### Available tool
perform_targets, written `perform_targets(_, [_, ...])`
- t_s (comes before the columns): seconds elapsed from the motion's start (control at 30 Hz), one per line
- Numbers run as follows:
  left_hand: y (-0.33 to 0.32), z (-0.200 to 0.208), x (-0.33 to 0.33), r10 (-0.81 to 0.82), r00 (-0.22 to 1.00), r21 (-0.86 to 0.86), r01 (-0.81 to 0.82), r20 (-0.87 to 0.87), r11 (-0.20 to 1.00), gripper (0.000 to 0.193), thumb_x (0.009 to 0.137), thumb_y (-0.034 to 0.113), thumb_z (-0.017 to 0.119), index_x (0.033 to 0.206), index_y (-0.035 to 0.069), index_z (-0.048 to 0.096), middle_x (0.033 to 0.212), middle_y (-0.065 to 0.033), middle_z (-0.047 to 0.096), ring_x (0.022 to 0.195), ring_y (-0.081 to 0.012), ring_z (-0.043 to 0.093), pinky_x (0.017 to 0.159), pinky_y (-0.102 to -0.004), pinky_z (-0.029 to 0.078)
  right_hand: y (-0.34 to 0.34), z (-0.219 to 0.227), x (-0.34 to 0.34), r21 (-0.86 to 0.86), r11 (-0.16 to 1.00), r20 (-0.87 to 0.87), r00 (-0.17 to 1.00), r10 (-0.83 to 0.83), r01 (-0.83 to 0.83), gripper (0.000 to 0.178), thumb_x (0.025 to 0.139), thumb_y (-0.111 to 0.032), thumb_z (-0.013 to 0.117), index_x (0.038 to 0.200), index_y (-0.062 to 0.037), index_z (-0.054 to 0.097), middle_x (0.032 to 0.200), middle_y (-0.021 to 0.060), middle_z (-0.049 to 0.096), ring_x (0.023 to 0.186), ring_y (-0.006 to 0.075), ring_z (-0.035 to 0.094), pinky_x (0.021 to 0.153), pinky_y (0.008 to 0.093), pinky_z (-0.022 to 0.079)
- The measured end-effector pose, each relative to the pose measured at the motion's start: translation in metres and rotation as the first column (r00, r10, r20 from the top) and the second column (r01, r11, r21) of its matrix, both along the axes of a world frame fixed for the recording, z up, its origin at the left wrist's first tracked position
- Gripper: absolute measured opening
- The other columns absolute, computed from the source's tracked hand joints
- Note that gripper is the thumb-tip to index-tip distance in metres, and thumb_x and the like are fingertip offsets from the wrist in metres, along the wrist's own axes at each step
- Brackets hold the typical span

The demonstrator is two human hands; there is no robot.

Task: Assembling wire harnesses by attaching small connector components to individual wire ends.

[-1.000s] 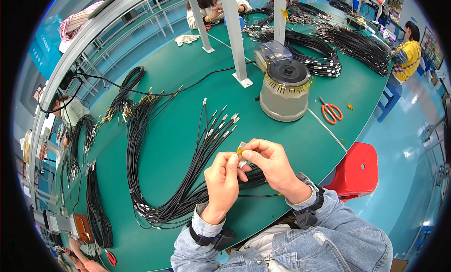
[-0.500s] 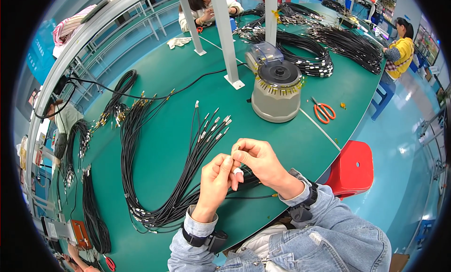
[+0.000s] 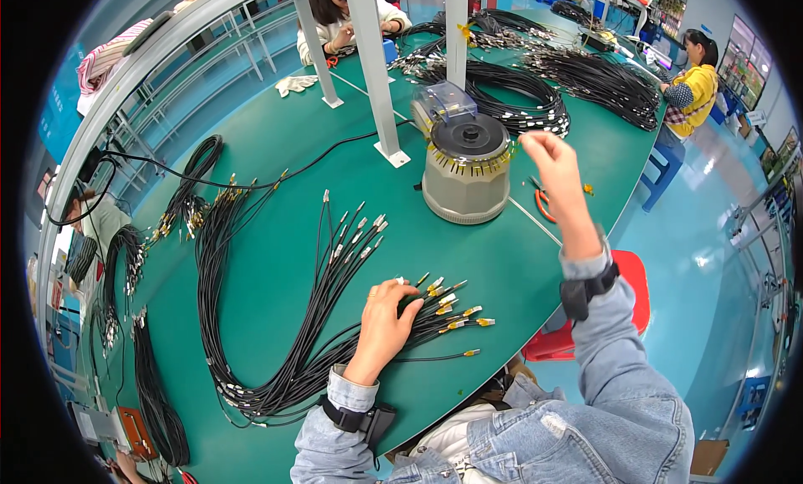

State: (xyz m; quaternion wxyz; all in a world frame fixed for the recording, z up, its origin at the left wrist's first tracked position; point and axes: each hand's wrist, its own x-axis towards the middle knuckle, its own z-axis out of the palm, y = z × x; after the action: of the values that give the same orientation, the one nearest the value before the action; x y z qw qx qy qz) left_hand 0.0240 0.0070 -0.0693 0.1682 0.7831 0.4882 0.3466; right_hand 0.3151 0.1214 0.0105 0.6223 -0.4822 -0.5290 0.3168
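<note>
My right hand [image 3: 549, 156] is raised at the right side of a round grey tape dispenser [image 3: 466, 179] with a black top. Its thumb and fingertips pinch a short strip of yellow tape [image 3: 517, 141] at the dispenser's rim, where several more strips stick out. My left hand [image 3: 386, 317] lies over a bundle of black cables [image 3: 335, 367], fingers curved and thumb apart from them. Beside its fingertips are cable ends [image 3: 447, 304] with white and yellow tags. Whether its fingers touch a single cable is hidden.
Orange-handled scissors [image 3: 544, 206] lie partly behind my right forearm. A red stool [image 3: 631, 296] stands by the table edge. Grey metal posts [image 3: 376, 74] rise behind the dispenser. More cable coils [image 3: 519, 99] lie at the far side, where other people sit.
My hands, together before, have parted. The right has gone up and right to the dispenser; the left has lowered onto the cables. The view has shifted slightly.
</note>
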Motion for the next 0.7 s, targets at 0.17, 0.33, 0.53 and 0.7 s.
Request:
perform_targets(0.17, [0.002,0.001,-0.01,0.054,0.996,-0.129,-0.044,0.075,0.991,0.012,0.08,0.01,0.063,0.09,0.003,0.061,0.1,-0.0108,0.061,0.095,-0.0264,0.056,0.075,-0.0338,0.046,0.037,0.016,0.023,-0.395,0.919,0.273,0.957,0.099,0.018,0.027,0.08,-0.026,0.066,0.092,-0.0015,0.065,0.082,0.0023,0.062,0.08,0.0088,0.053,0.075,0.0252,0.041])
perform_targets(0.33, [0.01,0.013,-0.031,0.137,0.989,-0.082,-0.131,0.06,0.988,0.012,0.08,0.01,0.063,0.09,0.003,0.061,0.101,-0.0104,0.061,0.095,-0.0254,0.056,0.076,-0.0335,0.046,0.05,0.01,0.037,-0.419,0.903,0.286,0.929,0.234,-0.098,0.03,0.076,-0.029,0.066,0.09,-0.0026,0.066,0.082,0.0021,0.061,0.08,0.0095,0.052,0.074,0.0266,0.039])
perform_targets(0.53, [0.019,0.021,-0.064,0.34,0.932,0.118,-0.326,-0.128,0.938,0.013,0.074,0.009,0.067,0.086,0.004,0.061,0.091,-0.0092,0.06,0.085,-0.0268,0.056,0.071,-0.0349,0.046,0.045,0.022,0.029,-0.364,0.913,0.123,0.962,0.242,-0.183,0.014,0.079,-0.024,0.064,0.082,-0.0109,0.064,0.082,-0.0044,0.059,0.076,0.0067,0.047,0.07,0.0249,0.033])
perform_targets(0.7, [0.024,0.002,-0.073,0.343,0.894,0.178,-0.302,-0.289,0.937,0.014,0.07,0.008,0.069,0.079,0.004,0.059,0.081,-0.009,0.056,0.078,-0.0287,0.055,0.068,-0.0376,0.045,0.013,0.036,0.004,-0.153,0.948,-0.063,0.961,0.271,-0.278,0.011,0.084,-0.02,0.06,0.084,-0.0086,0.062,0.082,-0.0037,0.059,0.076,0.006,0.048,0.071,0.024,0.034])
